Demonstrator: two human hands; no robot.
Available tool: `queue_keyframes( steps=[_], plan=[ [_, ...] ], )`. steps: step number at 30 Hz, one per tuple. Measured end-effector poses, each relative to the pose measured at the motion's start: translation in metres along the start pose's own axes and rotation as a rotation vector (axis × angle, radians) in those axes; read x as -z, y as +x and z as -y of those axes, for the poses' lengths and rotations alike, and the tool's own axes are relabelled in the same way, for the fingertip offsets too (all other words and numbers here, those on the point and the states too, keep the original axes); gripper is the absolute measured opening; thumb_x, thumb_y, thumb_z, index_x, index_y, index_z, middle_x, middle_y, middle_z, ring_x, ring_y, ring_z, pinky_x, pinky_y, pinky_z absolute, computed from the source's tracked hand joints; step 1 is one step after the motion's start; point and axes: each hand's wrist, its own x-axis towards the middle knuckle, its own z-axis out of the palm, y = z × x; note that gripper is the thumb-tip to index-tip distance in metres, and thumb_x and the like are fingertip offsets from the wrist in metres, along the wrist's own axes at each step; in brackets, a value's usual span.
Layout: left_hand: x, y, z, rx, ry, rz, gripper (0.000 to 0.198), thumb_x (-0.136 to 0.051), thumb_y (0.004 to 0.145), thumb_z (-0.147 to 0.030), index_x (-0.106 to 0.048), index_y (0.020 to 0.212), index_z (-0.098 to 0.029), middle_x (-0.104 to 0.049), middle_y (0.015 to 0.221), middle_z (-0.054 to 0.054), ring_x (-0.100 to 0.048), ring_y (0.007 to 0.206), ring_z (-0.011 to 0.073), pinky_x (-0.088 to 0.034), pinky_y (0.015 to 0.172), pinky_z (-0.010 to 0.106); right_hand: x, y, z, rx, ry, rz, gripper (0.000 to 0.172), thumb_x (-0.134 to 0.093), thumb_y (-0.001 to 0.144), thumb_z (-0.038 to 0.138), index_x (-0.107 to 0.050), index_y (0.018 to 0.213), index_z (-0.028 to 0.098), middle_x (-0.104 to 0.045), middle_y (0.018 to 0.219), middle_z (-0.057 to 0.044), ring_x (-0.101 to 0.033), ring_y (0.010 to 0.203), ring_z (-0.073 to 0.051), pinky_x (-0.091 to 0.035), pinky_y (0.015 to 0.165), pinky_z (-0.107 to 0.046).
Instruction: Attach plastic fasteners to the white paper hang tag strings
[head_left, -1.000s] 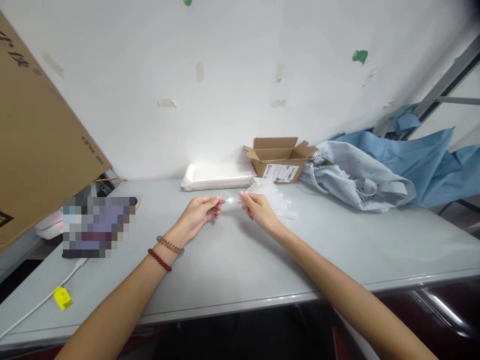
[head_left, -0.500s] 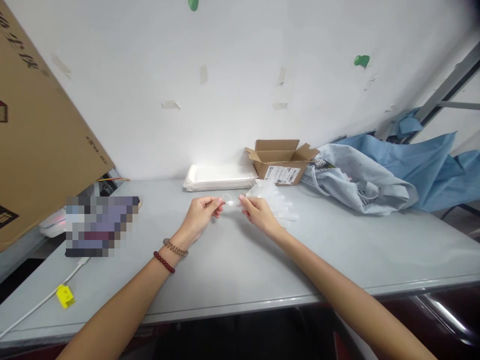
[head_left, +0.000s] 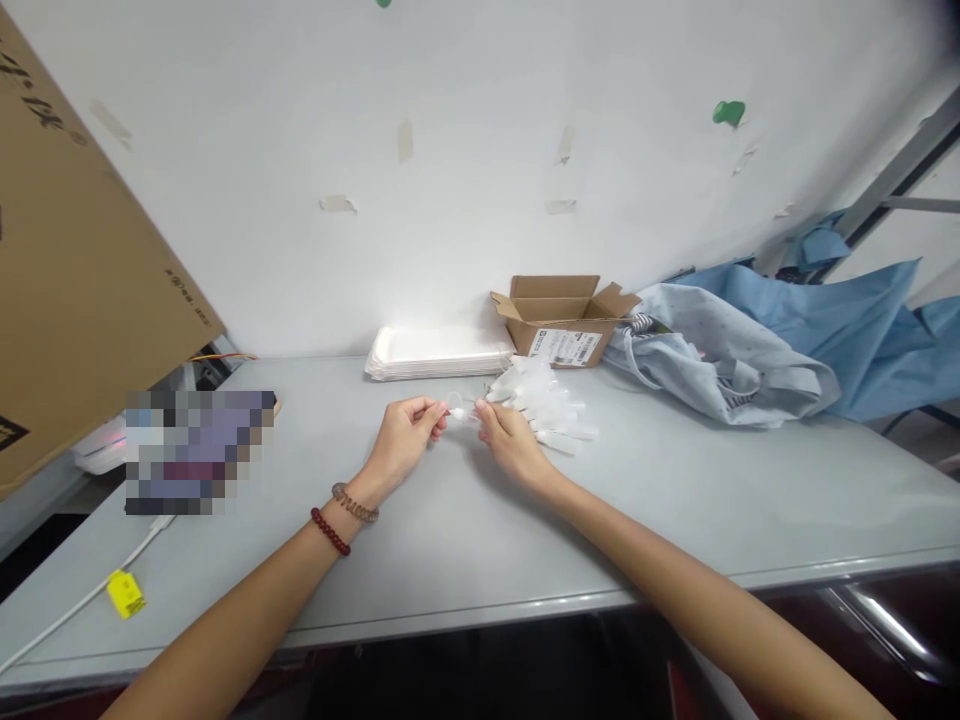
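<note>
My left hand (head_left: 411, 432) is closed in a pinch on one end of a small white plastic piece with a thin loop (head_left: 460, 411). My right hand (head_left: 510, 440) pinches the other end, so the piece spans the short gap between my fingertips above the table. Its exact kind is too small to make out. Just beyond my right hand lies a fanned pile of translucent white tube-like pieces (head_left: 551, 400), some with thin strings. Part of the pile is hidden behind that hand.
Against the wall sit a stack of white flat packs (head_left: 442, 352) and an opened cardboard box (head_left: 570, 325). Light blue fabric (head_left: 735, 360) covers the table's right rear. At left are a pixelated item (head_left: 199, 450), a white cable with a yellow tag (head_left: 125, 594) and a large carton (head_left: 82, 260).
My right hand has shifted slightly left and down, exposing more of the translucent pile. Both hands still pinch the small looped piece. The view has shifted slightly.
</note>
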Motion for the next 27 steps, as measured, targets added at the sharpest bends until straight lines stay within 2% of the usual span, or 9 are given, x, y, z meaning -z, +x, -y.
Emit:
queue_keyframes(
  steps=[15,21,27],
  plan=[
    [0.003,-0.003,-0.006,-0.033,0.017,0.034,0.032,-0.061,0.079,-0.041,-0.068,0.061,-0.015,-0.062,0.061,0.003,-0.052,0.059,0.0134,-0.041,0.061,0.026,0.0,-0.003,0.004,-0.039,0.076,-0.002,0.048,-0.032,0.088,0.062,-0.039,0.065,0.021,-0.034,0.054,0.004,-0.034,0.047,-0.011,-0.028,0.044,-0.023],
    [0.01,0.003,-0.013,0.026,-0.134,0.092,0.034,-0.061,0.08,-0.046,-0.074,0.078,-0.014,-0.07,0.081,0.01,-0.058,0.07,0.0168,-0.044,0.063,0.028,0.005,0.007,0.005,-0.086,0.201,0.023,0.051,-0.039,0.082,0.068,-0.037,0.063,0.021,-0.031,0.052,0.005,-0.03,0.045,-0.009,-0.025,0.041,-0.022],
    [0.017,0.009,-0.014,0.088,-0.152,0.04,0.036,-0.064,0.077,-0.046,-0.074,0.083,-0.012,-0.069,0.081,0.011,-0.057,0.067,0.0159,-0.045,0.06,0.028,0.012,0.011,0.01,-0.17,0.327,0.025,0.052,-0.045,0.077,0.07,-0.033,0.064,0.021,-0.029,0.051,0.008,-0.023,0.041,-0.006,-0.019,0.039,-0.021]
  ],
)
